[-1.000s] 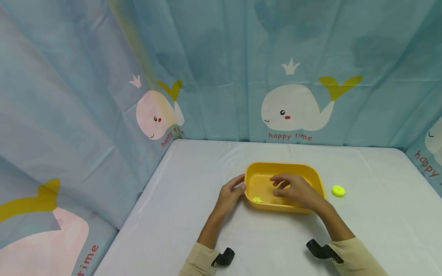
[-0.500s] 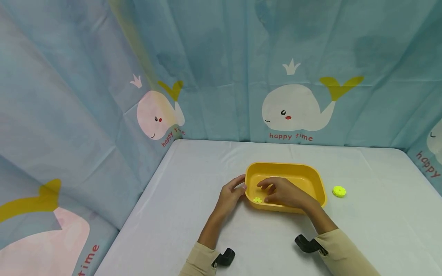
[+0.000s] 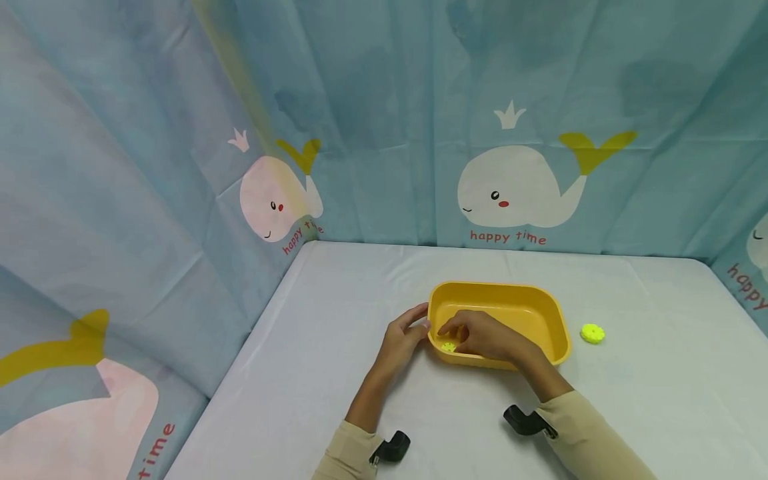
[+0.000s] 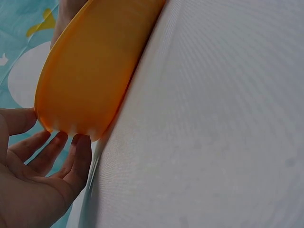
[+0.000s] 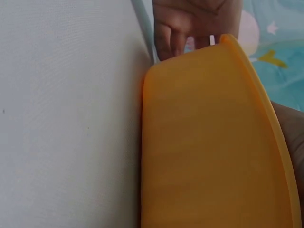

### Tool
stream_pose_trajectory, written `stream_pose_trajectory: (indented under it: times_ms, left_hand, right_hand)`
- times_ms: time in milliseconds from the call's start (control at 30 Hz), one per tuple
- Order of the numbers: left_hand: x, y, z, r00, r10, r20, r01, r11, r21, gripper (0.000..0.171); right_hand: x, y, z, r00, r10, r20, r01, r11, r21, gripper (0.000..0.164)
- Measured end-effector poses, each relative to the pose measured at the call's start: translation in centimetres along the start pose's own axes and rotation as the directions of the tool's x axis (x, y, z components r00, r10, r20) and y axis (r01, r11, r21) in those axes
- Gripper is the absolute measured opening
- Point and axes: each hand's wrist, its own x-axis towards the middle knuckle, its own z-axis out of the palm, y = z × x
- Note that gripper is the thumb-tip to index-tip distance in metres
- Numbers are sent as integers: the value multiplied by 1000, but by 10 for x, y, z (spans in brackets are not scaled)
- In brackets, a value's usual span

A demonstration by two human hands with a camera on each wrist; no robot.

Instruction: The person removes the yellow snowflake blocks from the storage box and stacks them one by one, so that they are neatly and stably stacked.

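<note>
A shallow yellow plastic tray stands on the white table. My left hand touches the outside of its left end; in the left wrist view the fingertips of that hand rest against the tray wall. My right hand reaches down inside the tray, thumb and index finger spread around a small neon-yellow notched disc in the near left corner. A gap shows between fingers and disc. In the right wrist view the tray wall hides most of the right hand.
Right of the tray a neon-yellow scalloped round piece, which looks thicker, lies on the white tablecloth. A blue curtain with whale prints hangs behind and to the left of the table. Black wrist cameras sit at both cuffs.
My right hand has moved left and down inside the tray, from its middle to the small disc in the near left corner. The left hand stays at the tray's left end.
</note>
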Motion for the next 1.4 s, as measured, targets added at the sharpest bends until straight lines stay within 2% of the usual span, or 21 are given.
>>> stream_pose_trajectory:
  times_ms: [433, 667, 1033, 1400]
  left_hand:
    - [0, 0, 0, 1000, 6, 8, -6, 1000, -3, 49]
    - [0, 0, 0, 1000, 2, 9, -2, 1000, -9, 50]
    - [1, -2, 0, 1000, 3, 2, -3, 1000, -9, 49]
    - [1, -1, -1, 1000, 3, 2, -3, 1000, -16, 49]
  right_hand:
    - [5, 2, 1, 1000, -7, 22, 8, 999, -50, 22]
    - [5, 3, 3, 1000, 8, 8, -8, 998, -63, 17]
    - [3, 1, 3, 996, 91, 2, -91, 995, 33, 17]
    - [-11, -3, -6, 979, 180, -93, -173, 982, 78, 15]
